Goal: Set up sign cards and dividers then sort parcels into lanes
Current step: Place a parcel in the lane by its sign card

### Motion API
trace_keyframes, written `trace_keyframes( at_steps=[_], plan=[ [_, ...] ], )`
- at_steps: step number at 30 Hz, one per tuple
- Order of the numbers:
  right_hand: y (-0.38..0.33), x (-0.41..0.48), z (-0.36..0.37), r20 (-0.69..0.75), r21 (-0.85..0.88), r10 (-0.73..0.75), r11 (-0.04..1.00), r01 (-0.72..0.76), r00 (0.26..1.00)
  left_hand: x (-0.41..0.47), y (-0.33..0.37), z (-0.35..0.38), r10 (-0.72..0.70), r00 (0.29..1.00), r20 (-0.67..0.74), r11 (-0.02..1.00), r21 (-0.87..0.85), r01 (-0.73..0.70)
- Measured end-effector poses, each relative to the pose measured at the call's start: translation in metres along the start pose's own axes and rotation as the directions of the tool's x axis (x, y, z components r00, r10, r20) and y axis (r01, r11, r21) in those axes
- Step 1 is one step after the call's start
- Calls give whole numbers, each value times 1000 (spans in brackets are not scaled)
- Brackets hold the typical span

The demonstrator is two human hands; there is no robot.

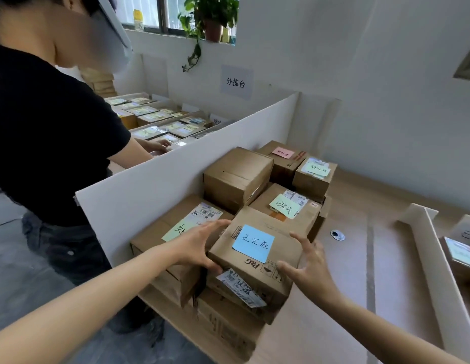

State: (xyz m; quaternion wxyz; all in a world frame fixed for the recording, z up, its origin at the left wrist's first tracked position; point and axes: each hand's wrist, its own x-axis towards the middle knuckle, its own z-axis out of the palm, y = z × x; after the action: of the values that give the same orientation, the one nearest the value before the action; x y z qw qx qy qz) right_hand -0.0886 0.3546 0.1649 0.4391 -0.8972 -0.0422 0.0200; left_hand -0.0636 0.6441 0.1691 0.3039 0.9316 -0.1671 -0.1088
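A cardboard parcel (268, 222) with a blue note (252, 243) lies on top of a stack in the lane right of a tall white divider (155, 179). My left hand (199, 245) lies against the parcel's left side, fingers straight along the top edge and thumb at the front corner. My right hand (310, 269) hovers just off its right side, fingers spread and holding nothing. Around it are a parcel with a green note (176, 224), a plain parcel (236, 174), another green-note parcel (283, 206) and a pink-note parcel (282, 152).
Another person (45, 127) in a black shirt stands left of the divider, over a lane of several labelled parcels (150, 116). A second white divider (438, 258) lies to the right, with a parcel (459, 256) beyond it. A paper sign (236, 82) hangs on the wall. The wooden table (360, 258) has a cable hole (337, 235).
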Motion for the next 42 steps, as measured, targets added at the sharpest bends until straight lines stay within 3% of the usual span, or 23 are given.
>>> trace_keyframes(
  at_steps=[8, 29, 42],
  plan=[
    [-6, -40, 27, 107, 212, 78, 972, -99, 991, 1, -6, 9, 82, 993, 89, 997, -20, -81],
    [-12, -48, 54, -79, 272, 170, 952, -143, 982, 9, -3, 12, 98, 995, 21, 986, -139, -94],
    [25, -96, 7, -107, 327, 185, 934, -141, 977, -1, 64, 47, 180, 984, 14, 978, -108, -177]
  ],
)
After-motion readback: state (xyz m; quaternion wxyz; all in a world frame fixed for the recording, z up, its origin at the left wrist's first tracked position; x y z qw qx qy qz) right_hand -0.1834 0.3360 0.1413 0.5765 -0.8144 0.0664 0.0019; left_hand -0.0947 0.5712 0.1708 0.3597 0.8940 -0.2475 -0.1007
